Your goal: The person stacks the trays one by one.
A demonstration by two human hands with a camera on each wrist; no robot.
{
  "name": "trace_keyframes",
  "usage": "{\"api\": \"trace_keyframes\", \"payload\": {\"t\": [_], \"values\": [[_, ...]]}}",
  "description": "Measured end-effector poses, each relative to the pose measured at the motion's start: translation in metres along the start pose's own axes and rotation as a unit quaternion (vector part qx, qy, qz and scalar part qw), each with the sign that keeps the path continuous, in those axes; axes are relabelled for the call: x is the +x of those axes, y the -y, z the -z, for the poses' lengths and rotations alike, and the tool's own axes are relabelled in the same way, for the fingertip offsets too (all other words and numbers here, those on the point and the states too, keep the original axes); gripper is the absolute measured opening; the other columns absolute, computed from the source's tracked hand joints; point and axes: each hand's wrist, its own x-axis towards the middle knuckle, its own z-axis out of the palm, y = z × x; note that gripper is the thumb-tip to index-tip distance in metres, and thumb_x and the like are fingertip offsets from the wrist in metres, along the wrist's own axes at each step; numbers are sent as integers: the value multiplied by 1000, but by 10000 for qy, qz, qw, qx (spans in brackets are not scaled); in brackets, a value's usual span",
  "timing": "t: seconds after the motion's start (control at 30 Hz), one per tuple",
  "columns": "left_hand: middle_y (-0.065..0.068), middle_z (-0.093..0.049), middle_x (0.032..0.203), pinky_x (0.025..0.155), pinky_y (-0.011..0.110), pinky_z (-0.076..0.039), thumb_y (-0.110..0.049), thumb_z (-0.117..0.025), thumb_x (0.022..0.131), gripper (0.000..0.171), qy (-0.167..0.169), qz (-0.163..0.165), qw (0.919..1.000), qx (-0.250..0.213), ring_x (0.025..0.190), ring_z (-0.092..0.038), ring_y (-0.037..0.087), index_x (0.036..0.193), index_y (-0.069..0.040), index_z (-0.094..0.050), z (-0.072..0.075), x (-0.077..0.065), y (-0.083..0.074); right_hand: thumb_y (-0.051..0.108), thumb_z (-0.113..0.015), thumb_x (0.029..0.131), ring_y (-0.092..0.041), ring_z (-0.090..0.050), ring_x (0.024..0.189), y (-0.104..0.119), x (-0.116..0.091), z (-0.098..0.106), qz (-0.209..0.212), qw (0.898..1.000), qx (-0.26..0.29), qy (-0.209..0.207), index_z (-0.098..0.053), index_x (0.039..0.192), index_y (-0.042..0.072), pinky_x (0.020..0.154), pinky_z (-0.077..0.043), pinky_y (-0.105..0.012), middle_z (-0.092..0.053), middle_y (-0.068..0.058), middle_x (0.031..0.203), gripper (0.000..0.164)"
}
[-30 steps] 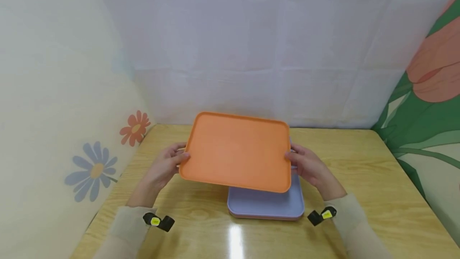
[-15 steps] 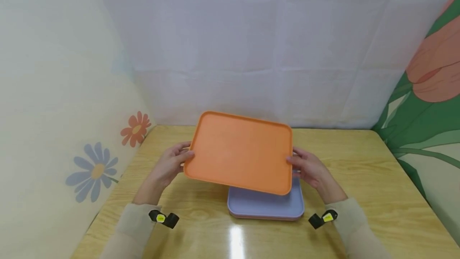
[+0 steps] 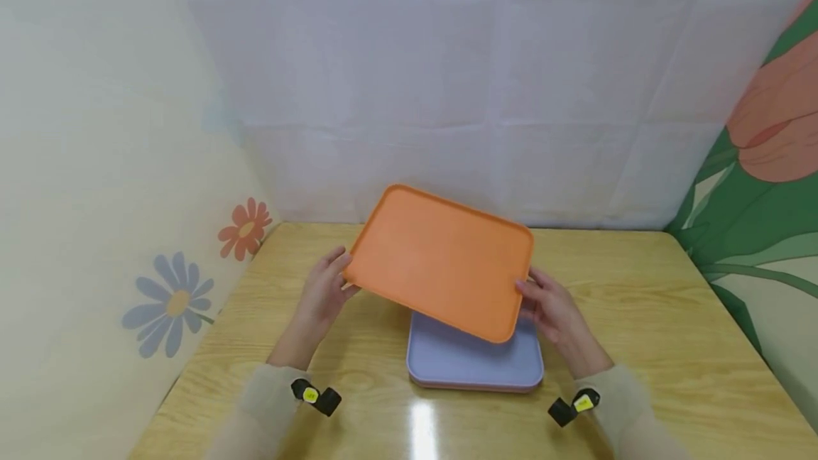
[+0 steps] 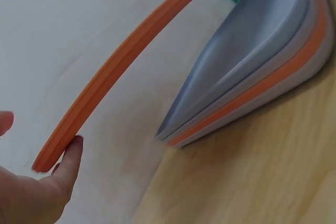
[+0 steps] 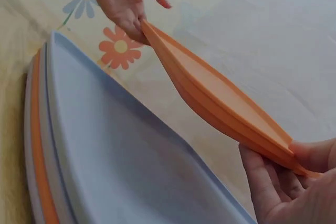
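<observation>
A shallow orange tray (image 3: 441, 261) with rounded corners is held in the air, its left end higher than its right. My right hand (image 3: 556, 314) pinches its right edge, thumb on the upper face and fingers underneath, as the right wrist view confirms. At the other end my left hand (image 3: 322, 293) supports the edge from below with extended fingers; its thumb stands clear of the tray in both wrist views. Below lies a stack of similar trays, a light blue tray (image 3: 473, 368) on top, partly covered by the orange one in the head view.
The stack has an orange layer (image 5: 35, 145) between paler ones. It rests on a wooden table (image 3: 639, 318). White cloth (image 3: 396, 91) hangs behind the table, with flower-patterned panels at the left and right (image 3: 767, 233).
The orange tray has shifted right and its left end has risen, so it slants more. My left hand has moved right and up, and its thumb has come off the tray.
</observation>
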Motion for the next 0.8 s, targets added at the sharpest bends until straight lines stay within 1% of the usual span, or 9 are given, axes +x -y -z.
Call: {"api": "trace_keyframes", "payload": {"t": [0.07, 0.2, 0.27, 0.3, 0.43, 0.5, 0.6, 0.73, 0.8], "values": [[8, -44, 138, 95, 30, -53, -17, -50, 105, 64, 97, -29, 9999, -64, 109, -60, 12, 156, 2, -16, -7, -2, 10, 1, -43, 105, -7, -70, 80, -3, -1, -2, 19, 9999, 56, -138, -17, 160, -2, 66, -58, -26, -71, 9, 90, 60], [5, -59, 122, 99, 41, -54, -12, -53, 102, 47, 86, -132, 9998, 96, 103, -64, 16, 144, 1, -35, -27, -6, 31, 0, -43, 104, -8, -69, 76, -9, -3, -11, 43, 9985, 272, -469, -22, 159, 0, 63, -58, -26, -70, 8, 87, 59], [2, -61, 114, 98, 42, -54, -10, -55, 100, 44, -41, -145, 9998, 142, 100, -65, 16, 139, 1, -39, -39, -8, 41, -1, -44, 104, -8, -68, 74, -12, -4, -16, 66, 9971, 397, -646, -26, 157, 1, 61, -57, -26, -69, 8, 85, 56], [2, -62, 112, 96, 41, -56, -8, -56, 98, 44, -174, -140, 9997, 95, 98, -66, 17, 138, 1, -39, -46, -9, 46, -1, -44, 103, -8, -68, 73, -14, -4, -18, 79, 9962, 464, -732, -29, 156, 1, 61, -57, -26, -69, 8, 84, 55], [4, -57, 110, 85, 32, -59, -1, -59, 93, 56, -641, -243, 9973, -269, 93, -65, 13, 142, 3, -31, -68, -12, 60, -1, -44, 103, -8, -67, 72, -19, -6, -28, 219, 9931, 598, -981, -33, 152, 0, 60, -56, -24, -68, 8, 84, 50], [4, -55, 112, 81, 29, -58, 2, -59, 91, 63, -821, -350, 9948, -485, 93, -63, 12, 146, 0, -28, -76, -13, 64, -1, -44, 103, -7, -67, 71, -20, -6, -33, 303, 9918, 650, -1057, -33, 153, 0, 59, -55, -23, -67, 9, 85, 51], [6, -51, 120, 79, 28, -56, 3, -60, 92, 71, -874, -508, 9924, -704, 95, -61, 12, 152, -6, -24, -83, -12, 68, -1, -45, 103, -7, -66, 69, -22, -8, -39, 397, 9899, 722, -1153, -31, 155, 0, 57, -54, -22, -66, 9, 86, 53], [8, -47, 126, 75, 29, -54, 3, -63, 92, 78, -909, -561, 9920, -668, 94, -59, 13, 156, -13, -21, -88, -11, 67, -1, -46, 103, -7, -65, 70, -25, -11, -48, 472, 9870, 826, -1295, -35, 152, 1, 57, -53, -23, -66, 8, 86, 50], [8, -46, 123, 72, 28, -55, 3, -64, 92, 80, -1013, -540, 9916, -600, 91, -59, 12, 157, -14, -21, -90, -9, 66, -1, -47, 103, -8, -66, 70, -27, -11, -51, 515, 9854, 892, -1358, -37, 149, 2, 58, -54, -24, -67, 7, 86, 48]]}}
